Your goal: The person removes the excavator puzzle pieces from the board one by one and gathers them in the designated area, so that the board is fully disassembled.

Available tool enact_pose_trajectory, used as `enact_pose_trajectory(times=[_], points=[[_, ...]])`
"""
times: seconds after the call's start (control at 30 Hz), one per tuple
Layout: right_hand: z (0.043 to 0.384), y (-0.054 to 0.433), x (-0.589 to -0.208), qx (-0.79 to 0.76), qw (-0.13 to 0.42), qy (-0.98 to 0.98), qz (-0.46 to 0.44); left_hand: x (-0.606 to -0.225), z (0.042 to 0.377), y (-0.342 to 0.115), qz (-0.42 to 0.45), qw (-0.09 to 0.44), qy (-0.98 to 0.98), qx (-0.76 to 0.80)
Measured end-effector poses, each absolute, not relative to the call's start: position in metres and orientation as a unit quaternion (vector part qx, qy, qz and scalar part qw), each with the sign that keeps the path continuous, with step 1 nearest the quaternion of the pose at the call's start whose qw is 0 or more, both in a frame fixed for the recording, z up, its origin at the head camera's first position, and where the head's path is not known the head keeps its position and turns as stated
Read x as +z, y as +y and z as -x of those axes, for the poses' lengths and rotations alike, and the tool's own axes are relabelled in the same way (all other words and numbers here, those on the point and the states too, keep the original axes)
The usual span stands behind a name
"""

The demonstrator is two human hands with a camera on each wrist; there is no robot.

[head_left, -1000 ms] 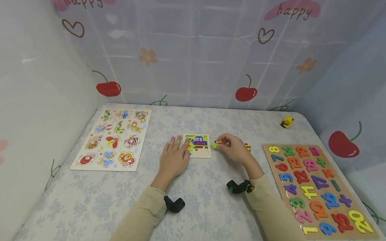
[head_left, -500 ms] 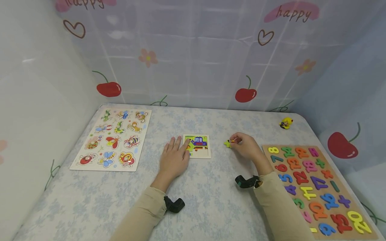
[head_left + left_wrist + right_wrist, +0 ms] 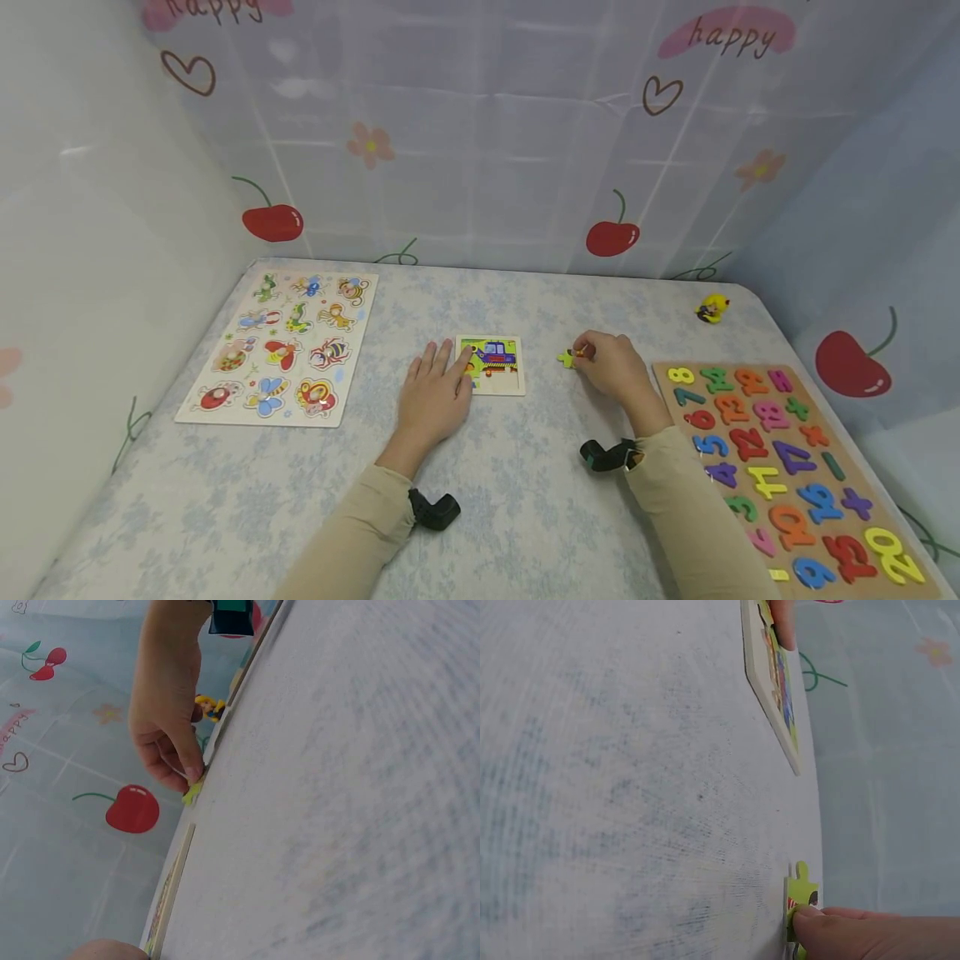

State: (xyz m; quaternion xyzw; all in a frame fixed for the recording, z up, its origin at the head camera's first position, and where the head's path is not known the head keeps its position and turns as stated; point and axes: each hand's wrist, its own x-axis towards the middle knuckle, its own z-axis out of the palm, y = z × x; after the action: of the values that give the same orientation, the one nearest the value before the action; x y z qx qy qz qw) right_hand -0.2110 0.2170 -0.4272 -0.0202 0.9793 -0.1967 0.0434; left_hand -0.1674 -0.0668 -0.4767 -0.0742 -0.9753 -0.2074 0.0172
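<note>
My left hand [image 3: 435,396] lies with fingers extended at the left edge of a small square jigsaw puzzle board [image 3: 507,385], its fingertips touching the picture. The board shows a blue vehicle on a lime-green ground, and pale wood is bare along its lower part. To the right of it, my right hand [image 3: 618,371] pinches a lime-green jigsaw piece [image 3: 802,889] between thumb and fingers, low over the table. The piece has a rounded knob and a bit of red and white print. The hand covers most of it in the head view.
A board of insect pictures [image 3: 345,400] lies at the left. On the right, a brown board of coloured numbers [image 3: 678,417] sits partly under the right sleeve. A small yellow figurine [image 3: 712,308] stands at the back right. Printed curtains [image 3: 480,167] hang behind the table.
My right hand has moved right, away from the puzzle board, with the green jigsaw piece, then held nearly still. Another piece seen behind it earlier is now hidden. The left hand stays put.
</note>
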Motion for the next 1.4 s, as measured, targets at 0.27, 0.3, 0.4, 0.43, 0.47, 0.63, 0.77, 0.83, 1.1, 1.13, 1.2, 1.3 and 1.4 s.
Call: enact_pose_trajectory(times=[0.27, 0.3, 0.4, 0.43, 0.47, 0.63, 0.77, 0.83, 1.1, 1.13, 1.2, 1.3, 1.4], points=[[0.207, 0.213, -0.427, -0.182, 0.006, 0.982, 0.054, -0.477, 0.167, -0.067, 0.072, 0.019, -0.976, -0.207], [0.207, 0.212, -0.427, -0.188, 0.004, 0.981, 0.058, -0.477, 0.167, -0.067, 0.072, 0.019, -0.976, -0.207], [0.206, 0.208, -0.428, -0.208, -0.002, 0.976, 0.067, -0.476, 0.166, -0.067, 0.072, 0.02, -0.976, -0.206], [0.206, 0.206, -0.428, -0.213, -0.003, 0.975, 0.069, -0.476, 0.165, -0.067, 0.072, 0.02, -0.976, -0.206], [0.206, 0.204, -0.428, -0.22, -0.003, 0.973, 0.07, -0.476, 0.165, -0.067, 0.072, 0.02, -0.975, -0.207], [0.205, 0.195, -0.428, -0.247, 0.005, 0.965, 0.083, -0.476, 0.165, -0.068, 0.075, 0.023, -0.975, -0.207], [0.204, 0.188, -0.428, -0.272, 0.017, 0.958, 0.09, -0.476, 0.167, -0.071, 0.08, 0.023, -0.974, -0.209], [0.202, 0.185, -0.429, -0.285, 0.022, 0.954, 0.094, -0.476, 0.167, -0.073, 0.082, 0.021, -0.973, -0.214], [0.197, 0.17, -0.431, -0.32, 0.04, 0.939, 0.119, -0.475, 0.168, -0.084, 0.102, 0.012, -0.974, -0.204], [0.197, 0.168, -0.431, -0.325, 0.041, 0.937, 0.121, -0.475, 0.168, -0.085, 0.105, 0.01, -0.974, -0.202], [0.197, 0.162, -0.431, -0.332, 0.044, 0.934, 0.129, -0.475, 0.169, -0.087, 0.11, 0.003, -0.974, -0.197], [0.197, 0.154, -0.433, -0.334, 0.048, 0.93, 0.147, -0.476, 0.17, -0.09, 0.115, -0.006, -0.975, -0.188], [0.197, 0.145, -0.437, -0.324, 0.052, 0.93, 0.165, -0.476, 0.171, -0.091, 0.12, -0.011, -0.976, -0.183]])
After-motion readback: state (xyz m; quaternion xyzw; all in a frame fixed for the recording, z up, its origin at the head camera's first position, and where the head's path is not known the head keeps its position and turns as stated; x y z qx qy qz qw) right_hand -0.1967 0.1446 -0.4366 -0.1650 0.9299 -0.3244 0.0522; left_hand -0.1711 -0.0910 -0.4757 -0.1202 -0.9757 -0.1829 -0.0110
